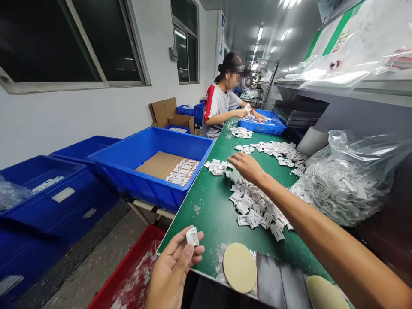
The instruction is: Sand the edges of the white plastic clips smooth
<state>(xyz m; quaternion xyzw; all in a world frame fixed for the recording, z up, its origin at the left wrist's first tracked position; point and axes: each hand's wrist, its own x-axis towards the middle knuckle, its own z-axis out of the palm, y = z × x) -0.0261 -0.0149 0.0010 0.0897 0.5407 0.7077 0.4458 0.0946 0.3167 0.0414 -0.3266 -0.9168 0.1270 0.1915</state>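
A white plastic piece (192,236) sits pinched by the left hand (175,262) near the left edge of the table (206,210), where a slackened thumb could drop it off the side, while the right hand (247,166), its grip impossible to tell, hangs over the table, and print on the box (343,29) above is too blurred to read.

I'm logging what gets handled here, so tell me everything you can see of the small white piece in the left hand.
The small white piece is roughly square, with slightly uneven edges and faint grey shading on its face. It looks like plastic, though I can't be sure. The fingers of the left hand hold it tilted up by the near corner of the green table; nothing else visibly touches it. Finer detail is too small to tell.
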